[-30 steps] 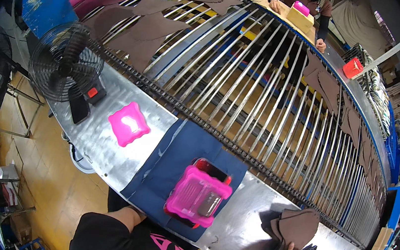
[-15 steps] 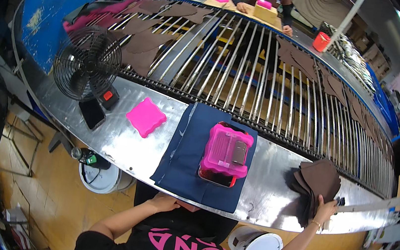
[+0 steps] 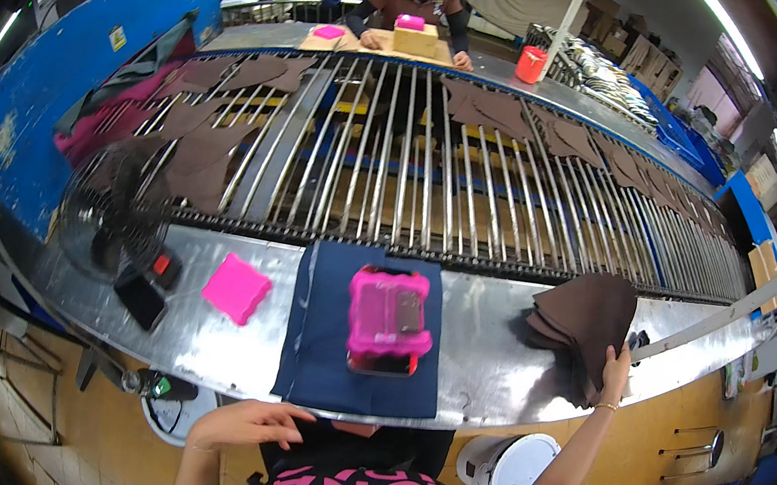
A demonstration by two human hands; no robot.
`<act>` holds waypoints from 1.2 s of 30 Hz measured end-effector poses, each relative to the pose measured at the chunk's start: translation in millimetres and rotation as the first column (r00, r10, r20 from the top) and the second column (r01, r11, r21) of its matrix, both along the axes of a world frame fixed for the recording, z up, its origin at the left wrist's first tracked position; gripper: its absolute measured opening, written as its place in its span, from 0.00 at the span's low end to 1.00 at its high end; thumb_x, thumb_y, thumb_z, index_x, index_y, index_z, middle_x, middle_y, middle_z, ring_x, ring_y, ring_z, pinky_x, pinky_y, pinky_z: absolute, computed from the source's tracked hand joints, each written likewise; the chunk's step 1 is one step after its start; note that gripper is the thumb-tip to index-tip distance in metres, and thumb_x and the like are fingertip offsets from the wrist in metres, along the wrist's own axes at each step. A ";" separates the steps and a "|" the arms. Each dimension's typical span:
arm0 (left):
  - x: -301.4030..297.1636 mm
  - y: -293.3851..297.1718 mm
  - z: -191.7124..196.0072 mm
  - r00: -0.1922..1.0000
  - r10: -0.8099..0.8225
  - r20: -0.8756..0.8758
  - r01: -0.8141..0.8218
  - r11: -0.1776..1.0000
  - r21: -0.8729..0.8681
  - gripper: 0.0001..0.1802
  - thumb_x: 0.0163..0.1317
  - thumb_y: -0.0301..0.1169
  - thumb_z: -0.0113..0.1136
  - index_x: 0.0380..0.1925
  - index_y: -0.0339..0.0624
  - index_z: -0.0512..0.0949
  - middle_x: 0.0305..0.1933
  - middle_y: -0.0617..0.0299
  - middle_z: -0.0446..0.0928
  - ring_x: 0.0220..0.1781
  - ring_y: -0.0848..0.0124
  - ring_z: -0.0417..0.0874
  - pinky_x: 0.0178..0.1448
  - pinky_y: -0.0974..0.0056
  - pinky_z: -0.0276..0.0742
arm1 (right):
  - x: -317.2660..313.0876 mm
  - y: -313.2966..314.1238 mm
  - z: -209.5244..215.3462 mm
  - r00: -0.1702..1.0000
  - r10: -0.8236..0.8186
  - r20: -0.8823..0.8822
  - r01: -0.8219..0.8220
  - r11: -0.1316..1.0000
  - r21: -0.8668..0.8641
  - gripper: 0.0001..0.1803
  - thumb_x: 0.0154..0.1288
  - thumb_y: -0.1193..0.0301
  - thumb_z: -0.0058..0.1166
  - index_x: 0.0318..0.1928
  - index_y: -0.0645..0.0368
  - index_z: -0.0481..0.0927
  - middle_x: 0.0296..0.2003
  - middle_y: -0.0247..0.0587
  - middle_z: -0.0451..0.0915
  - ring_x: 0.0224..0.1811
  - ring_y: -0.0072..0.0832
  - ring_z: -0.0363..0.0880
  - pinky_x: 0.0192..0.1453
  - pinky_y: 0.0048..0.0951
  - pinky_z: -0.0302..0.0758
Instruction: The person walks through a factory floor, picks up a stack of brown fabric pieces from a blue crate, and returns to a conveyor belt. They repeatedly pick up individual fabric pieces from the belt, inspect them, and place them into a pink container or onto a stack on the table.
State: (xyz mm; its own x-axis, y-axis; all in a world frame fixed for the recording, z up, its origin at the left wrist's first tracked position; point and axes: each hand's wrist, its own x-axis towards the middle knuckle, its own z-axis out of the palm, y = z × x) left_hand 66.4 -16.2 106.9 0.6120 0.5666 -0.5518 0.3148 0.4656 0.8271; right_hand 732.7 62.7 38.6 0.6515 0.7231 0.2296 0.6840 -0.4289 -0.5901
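Observation:
My right hand (image 3: 617, 375) is closed on the right edge of a stack of dark brown cut pieces (image 3: 588, 316), fabric or thin leather. The stack lies on the right of the metal table, with its layers fanned out. My left hand (image 3: 255, 423) is in front of the table edge, near my body, with its fingers stretched out and nothing in it. Between the hands, a dark blue cloth (image 3: 317, 350) covers part of the table. A pink plastic basket (image 3: 389, 320) sits on the cloth with a small brown block on its lid.
Behind the metal ledge runs a conveyor of metal rods (image 3: 398, 166) carrying brown pieces (image 3: 483, 107). To the left are a pink scalloped lid (image 3: 236, 288), a phone (image 3: 140, 297) and a black fan (image 3: 115, 214). A co-worker (image 3: 417, 9) sits across. White buckets (image 3: 511, 471) stand below.
The view has tilted up and shifted. My left hand has come away from the table edge and its fingers show. My right hand stays at the brown stack.

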 end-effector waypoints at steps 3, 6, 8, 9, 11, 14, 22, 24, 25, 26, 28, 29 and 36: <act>9.1 46.0 12.9 0.887 0.446 0.118 -0.461 0.854 0.241 0.17 0.64 0.30 0.57 0.52 0.36 0.74 0.33 0.58 0.80 0.34 0.74 0.81 0.42 0.71 0.73 | 10.7 7.3 -7.6 0.990 0.058 -0.128 -0.054 0.998 0.031 0.24 0.65 0.71 0.53 0.58 0.70 0.69 0.51 0.53 0.77 0.55 0.41 0.74 0.60 0.33 0.67; 20.1 84.5 10.6 0.730 0.638 0.245 -0.664 0.577 0.474 0.12 0.63 0.25 0.56 0.46 0.33 0.75 0.29 0.57 0.79 0.32 0.70 0.81 0.40 0.67 0.77 | 15.7 7.8 -14.4 0.952 0.115 -0.285 -0.099 0.993 0.068 0.22 0.63 0.71 0.56 0.54 0.72 0.72 0.48 0.52 0.79 0.48 0.40 0.77 0.56 0.33 0.70; 21.3 101.5 12.0 0.666 0.669 0.329 -0.736 0.521 0.432 0.11 0.64 0.27 0.56 0.44 0.33 0.76 0.29 0.58 0.79 0.32 0.70 0.81 0.40 0.68 0.77 | 8.5 0.0 -5.7 0.803 0.233 -0.548 -0.153 0.970 0.188 0.21 0.61 0.73 0.57 0.53 0.72 0.72 0.48 0.49 0.79 0.47 0.35 0.78 0.55 0.31 0.72; 21.0 110.4 11.6 0.655 0.684 0.321 -0.744 0.507 0.436 0.10 0.64 0.28 0.56 0.43 0.34 0.76 0.29 0.58 0.79 0.32 0.71 0.81 0.40 0.68 0.76 | 1.1 -4.7 3.0 0.694 0.250 -0.675 -0.139 0.967 0.215 0.20 0.61 0.77 0.55 0.53 0.71 0.72 0.47 0.45 0.79 0.47 0.29 0.78 0.52 0.27 0.74; 22.1 123.4 6.8 0.625 0.719 0.303 -0.763 0.480 0.434 0.10 0.65 0.29 0.56 0.42 0.34 0.77 0.30 0.58 0.79 0.32 0.71 0.81 0.40 0.68 0.76 | -8.0 -12.4 18.2 0.585 0.265 -0.767 -0.159 0.964 0.212 0.20 0.61 0.79 0.53 0.54 0.71 0.71 0.45 0.45 0.79 0.47 0.27 0.78 0.52 0.26 0.74; 25.8 137.4 0.5 0.643 0.681 0.350 -0.757 0.497 0.424 0.10 0.65 0.29 0.56 0.42 0.34 0.77 0.30 0.58 0.79 0.33 0.71 0.81 0.41 0.68 0.75 | -12.0 -22.5 15.4 0.637 0.187 -0.748 -0.080 0.981 0.177 0.22 0.66 0.77 0.48 0.60 0.65 0.66 0.41 0.45 0.79 0.32 0.27 0.81 0.33 0.22 0.79; 44.2 165.7 7.8 0.703 0.631 0.329 -0.688 0.484 0.541 0.09 0.65 0.26 0.56 0.43 0.34 0.77 0.33 0.59 0.80 0.34 0.75 0.80 0.42 0.71 0.74 | -59.4 8.4 74.6 0.978 0.064 -0.199 -0.037 0.990 0.136 0.21 0.74 0.67 0.39 0.64 0.58 0.62 0.37 0.46 0.78 0.15 0.25 0.77 0.13 0.20 0.69; 45.6 160.6 9.4 0.703 0.624 0.342 -0.684 0.460 0.566 0.09 0.64 0.26 0.57 0.43 0.34 0.78 0.33 0.59 0.80 0.34 0.75 0.80 0.42 0.71 0.74 | -73.9 21.0 83.3 0.963 0.191 -0.189 -0.135 0.953 0.272 0.22 0.74 0.64 0.40 0.63 0.58 0.60 0.34 0.44 0.78 0.16 0.25 0.77 0.14 0.19 0.70; 48.4 163.5 10.7 0.711 0.620 0.331 -0.666 0.444 0.599 0.09 0.63 0.26 0.57 0.43 0.35 0.78 0.33 0.60 0.80 0.35 0.75 0.81 0.43 0.71 0.74 | -111.5 27.7 112.7 0.915 0.234 -0.329 -0.124 0.938 0.324 0.22 0.74 0.62 0.40 0.63 0.57 0.60 0.33 0.43 0.79 0.16 0.25 0.77 0.14 0.18 0.71; 53.0 166.3 13.6 0.730 0.597 0.332 -0.638 0.423 0.643 0.10 0.62 0.25 0.58 0.44 0.35 0.78 0.33 0.62 0.79 0.36 0.75 0.80 0.44 0.71 0.73 | -131.6 30.7 121.8 0.888 0.273 -0.371 -0.135 0.924 0.356 0.22 0.74 0.62 0.41 0.62 0.57 0.60 0.34 0.43 0.79 0.17 0.25 0.77 0.15 0.18 0.72; 60.1 169.1 21.7 0.777 0.549 0.307 -0.576 0.425 0.698 0.13 0.62 0.25 0.58 0.46 0.36 0.78 0.39 0.61 0.77 0.40 0.74 0.78 0.46 0.70 0.73 | -152.6 38.0 134.3 0.819 0.372 -0.438 -0.157 0.878 0.453 0.21 0.74 0.62 0.42 0.61 0.57 0.61 0.36 0.43 0.79 0.17 0.24 0.77 0.15 0.18 0.73; 66.5 173.3 27.1 0.791 0.521 0.321 -0.556 0.394 0.732 0.14 0.61 0.26 0.59 0.48 0.37 0.77 0.41 0.60 0.76 0.42 0.73 0.77 0.47 0.70 0.73 | -169.2 43.8 141.3 0.765 0.434 -0.475 -0.177 0.852 0.493 0.19 0.74 0.65 0.41 0.60 0.58 0.61 0.35 0.44 0.80 0.18 0.26 0.79 0.16 0.19 0.73; 75.9 193.2 55.2 0.785 0.425 0.450 -0.608 0.386 0.694 0.36 0.61 0.32 0.62 0.67 0.42 0.58 0.60 0.55 0.66 0.57 0.68 0.73 0.53 0.64 0.75 | -260.4 70.6 138.7 0.232 0.788 -0.570 -0.453 0.606 0.654 0.19 0.73 0.68 0.42 0.58 0.62 0.57 0.29 0.47 0.80 0.18 0.29 0.80 0.18 0.23 0.75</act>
